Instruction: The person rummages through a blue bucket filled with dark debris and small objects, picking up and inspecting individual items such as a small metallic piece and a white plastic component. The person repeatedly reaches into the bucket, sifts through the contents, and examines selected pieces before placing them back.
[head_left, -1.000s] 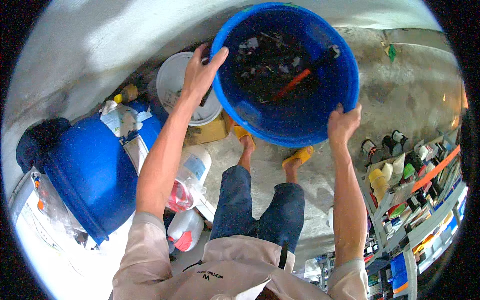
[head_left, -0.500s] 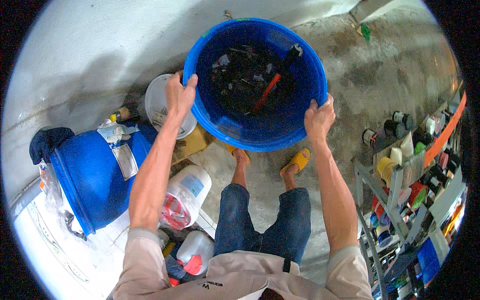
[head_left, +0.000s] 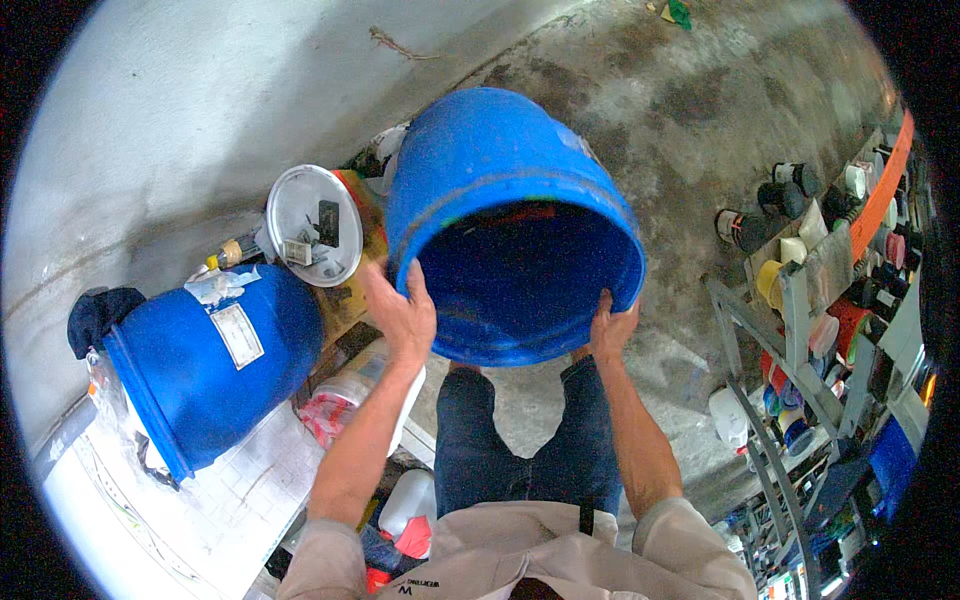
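Observation:
A large blue plastic barrel (head_left: pixel 490 150) is tipped over in front of me, its open mouth turned toward my body. My left hand (head_left: pixel 400 315) is closed on the left side of its rim, thumb up along the edge. On the opposite side my right hand (head_left: pixel 612 325) grips the rim with the thumb at the inner wall. Inside it is dark; a strip of orange-red (head_left: pixel 525 214) shows at the upper part, and the rest of the contents is hidden.
To the left lie a second blue barrel (head_left: pixel 215 350) with a pale label and a white round lid (head_left: pixel 345 235) holding small items. White plastic containers (head_left: pixel 408 500) stand nearer me. On the right are a grey metal rack (head_left: pixel 795 390) and black tubs (head_left: pixel 780 198) on the concrete floor.
The barrel has tipped so that its mouth faces me and its outer side shows; the dark contents have gone from sight. Both hands have come lower and closer together, still on the rim.

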